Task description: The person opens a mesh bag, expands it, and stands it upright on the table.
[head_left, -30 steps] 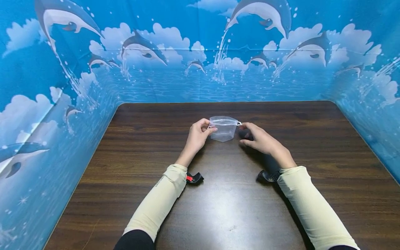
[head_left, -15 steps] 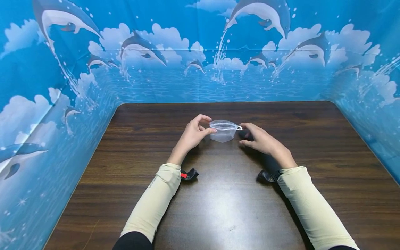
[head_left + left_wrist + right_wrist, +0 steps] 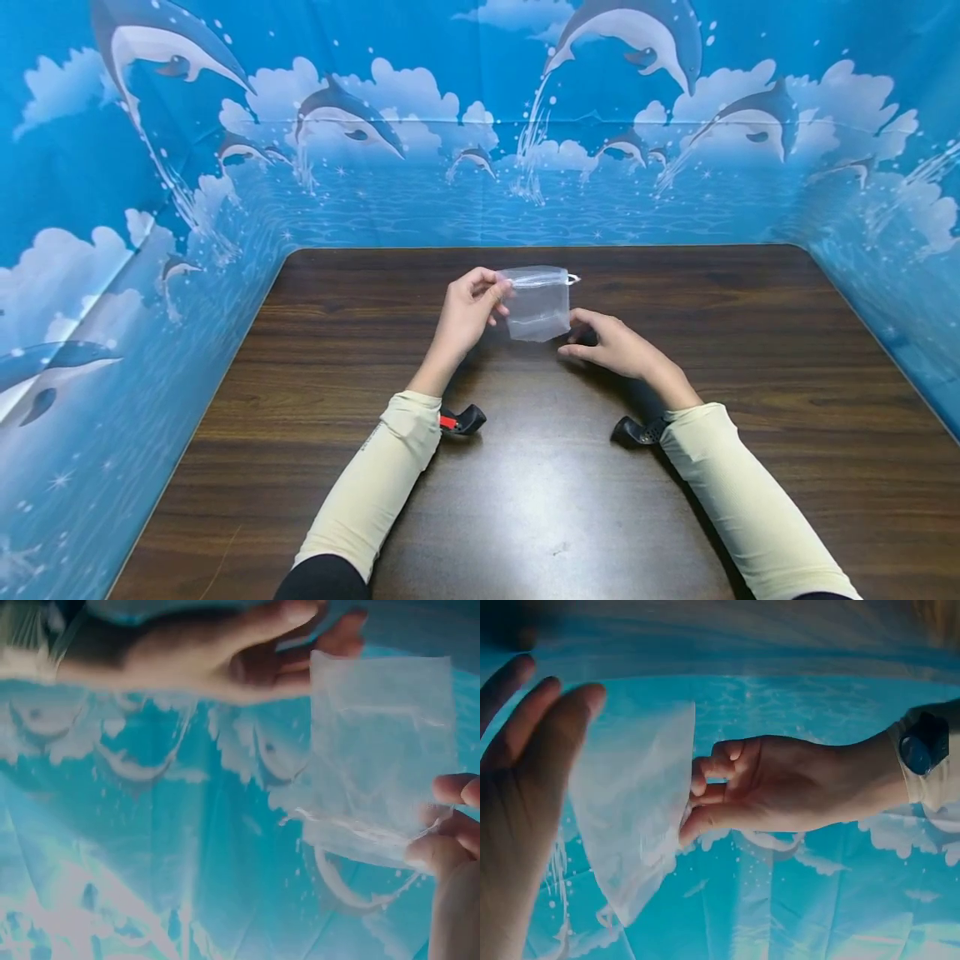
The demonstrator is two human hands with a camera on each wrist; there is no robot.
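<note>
A small clear zip bag (image 3: 536,302) hangs upright just above the dark wooden table (image 3: 525,500). My left hand (image 3: 501,293) pinches its upper left corner between thumb and fingers. In the right wrist view the left hand (image 3: 705,799) grips the edge of the bag (image 3: 630,817). My right hand (image 3: 573,337) lies low at the bag's lower right with its fingers straight, and its fingertips touch the bottom edge. The left wrist view shows the bag (image 3: 382,742) between the left hand (image 3: 300,637) above and the right hand's fingertips (image 3: 442,851) at its corner.
A blue dolphin-print backdrop (image 3: 480,167) walls the table on the far, left and right sides. Black wrist-camera mounts sit under the left sleeve (image 3: 461,421) and the right sleeve (image 3: 637,431). Nothing else lies on the table.
The left hand has lifted the bag off the table so that it hangs flat and upright. The right hand slid a little left toward the bag's bottom.
</note>
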